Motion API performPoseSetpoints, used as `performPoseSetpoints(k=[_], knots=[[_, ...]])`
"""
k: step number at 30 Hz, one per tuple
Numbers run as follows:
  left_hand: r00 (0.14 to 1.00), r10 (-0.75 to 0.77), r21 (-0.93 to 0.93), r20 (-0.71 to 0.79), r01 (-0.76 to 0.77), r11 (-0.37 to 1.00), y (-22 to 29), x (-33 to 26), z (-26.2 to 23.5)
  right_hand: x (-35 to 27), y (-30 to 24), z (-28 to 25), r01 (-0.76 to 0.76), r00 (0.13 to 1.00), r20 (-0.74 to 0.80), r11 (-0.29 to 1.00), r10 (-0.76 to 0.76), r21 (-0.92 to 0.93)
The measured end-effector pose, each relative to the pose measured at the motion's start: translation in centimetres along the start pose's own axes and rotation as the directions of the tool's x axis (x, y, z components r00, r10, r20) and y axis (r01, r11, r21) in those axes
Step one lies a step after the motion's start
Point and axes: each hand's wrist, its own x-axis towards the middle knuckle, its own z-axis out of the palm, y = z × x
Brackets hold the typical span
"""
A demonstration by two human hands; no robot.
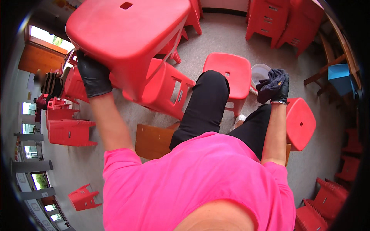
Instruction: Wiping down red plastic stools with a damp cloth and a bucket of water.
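Note:
My left hand (93,75), in a black glove, grips a large red plastic stool (127,29) at the near left edge of its seat. That stool is raised and tilted at the upper left, and its seat hides my fingertips. A bunched dark grey cloth (271,85) is in my right hand (284,91), also gloved in black. Behind the cloth stands a whitish bucket (260,71), partly covered by it. Another red stool (235,73) stands just beyond my knees. Below the raised stool is a further red stool (158,86).
I sit on a wooden seat (152,140). One red stool (301,124) is close by my right arm. Stacked red stools (268,21) stand at the back right, near a wooden rack with a blue box (341,79). More stools and a person (54,84) are at the far left.

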Motion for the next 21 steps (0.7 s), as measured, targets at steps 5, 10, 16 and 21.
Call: performPoseSetpoints(k=[5,10,16,21], knots=[[0.751,-0.071,-0.281,0.656,0.33,0.901,1.9,4.0,-9.4,0.1,0.4,-0.1,0.023,0.994,0.108,0.997,-0.031,0.07],[0.776,-0.167,-0.66,0.608,0.612,0.436,3.4,3.1,-12.1,0.7,0.8,-0.5,0.031,0.992,0.12,0.998,-0.038,0.06],[0.82,-0.267,-0.214,0.506,0.419,0.882,-0.8,2.4,-20.8,1.8,0.7,-2.6,0.015,0.994,0.11,0.998,-0.022,0.067],[0.901,-0.364,-0.246,-0.235,0.307,0.919,-8.7,-3.7,-21.0,1.2,0.2,-1.9,0.024,0.997,0.066,1.0,-0.025,0.013]])
